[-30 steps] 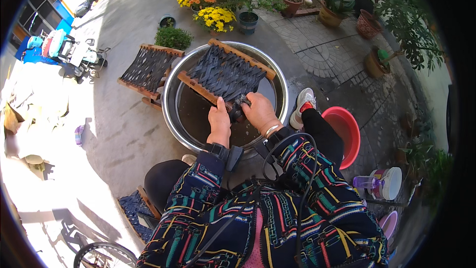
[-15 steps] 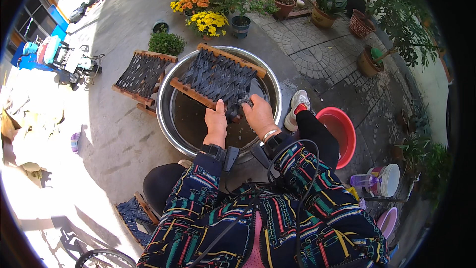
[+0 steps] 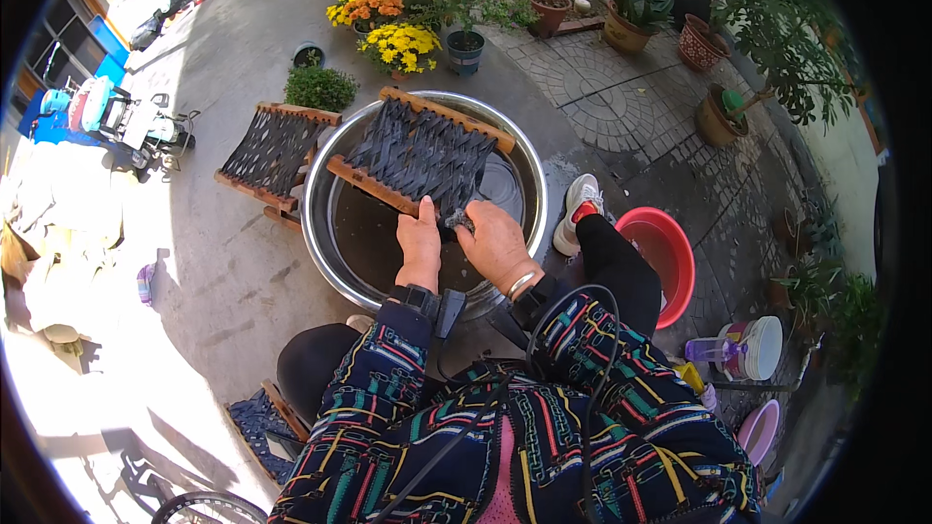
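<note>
A wooden-framed seat with dark woven straps point(image 3: 419, 150) lies tilted across a big steel basin point(image 3: 330, 252) holding dark water. My left hand point(image 3: 419, 245) grips the near wooden rail of the frame. My right hand point(image 3: 495, 245) presses a small dark scrubbing pad point(image 3: 458, 223) against the straps at the frame's near corner. Both hands are close together over the basin.
A second woven seat frame point(image 3: 274, 150) rests on the ground left of the basin. A red tub point(image 3: 670, 252) stands to the right, with a white bucket point(image 3: 762, 347) and plastic bottle point(image 3: 709, 349) beyond. Potted flowers point(image 3: 400, 44) and plants line the far side.
My hands stay on the frame's near edge, shifting slightly as they rub the straps. The view has tilted a little, so the basin sits lower in the picture.
</note>
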Motion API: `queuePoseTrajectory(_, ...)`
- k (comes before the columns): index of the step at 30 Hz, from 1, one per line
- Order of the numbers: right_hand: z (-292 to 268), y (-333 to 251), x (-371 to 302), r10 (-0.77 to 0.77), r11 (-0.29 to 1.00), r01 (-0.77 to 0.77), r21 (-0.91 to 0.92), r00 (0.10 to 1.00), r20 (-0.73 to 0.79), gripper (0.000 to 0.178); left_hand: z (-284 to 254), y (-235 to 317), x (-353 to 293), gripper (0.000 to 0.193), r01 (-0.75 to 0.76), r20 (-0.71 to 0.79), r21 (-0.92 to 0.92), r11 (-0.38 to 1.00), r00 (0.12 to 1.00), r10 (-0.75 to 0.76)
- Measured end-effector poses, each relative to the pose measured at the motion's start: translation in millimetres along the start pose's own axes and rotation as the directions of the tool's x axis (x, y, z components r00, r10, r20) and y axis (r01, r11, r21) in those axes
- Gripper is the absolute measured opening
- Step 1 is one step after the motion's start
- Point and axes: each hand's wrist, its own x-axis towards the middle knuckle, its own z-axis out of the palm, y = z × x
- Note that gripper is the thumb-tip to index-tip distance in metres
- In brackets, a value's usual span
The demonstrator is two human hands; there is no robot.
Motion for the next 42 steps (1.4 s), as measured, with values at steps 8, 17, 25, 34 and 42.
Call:
queuePoseTrajectory(8,3,13,3,0.258,0.966,-0.256,0.038,0.943,-0.211,0.024,-1,10,-4,0.044,0.141,-0.005,0.032,0.989,0.990,-0.141)
queuePoseTrajectory(17,11,-7,12,0.022,1.000,-0.022,-0.002,1.000,-0.018,0.020,-1,6,-4,0.039,-0.041,-0.009,-0.015,0.999,0.999,0.041)
queuePoseTrajectory(25,4,-17,1,-0.115,0.988,0.122,-0.089,0.990,0.086,0.017,-4,7,-8,0.042,0.010,0.059,-0.161,0.987,0.998,0.000)
queuePoseTrajectory(34,11,-20,17,0.081,0.993,-0.091,-0.078,0.989,-0.123,0.016,-11,14,-7,0.034,0.169,0.160,-0.298,0.939,0.979,-0.125)
queuePoseTrajectory(42,13,-33,10,-0.030,0.995,0.035,-0.098,0.998,0.061,0.014,-7,7,-2,0.036,0.135,0.124,-0.293,0.946,0.987,-0.102)
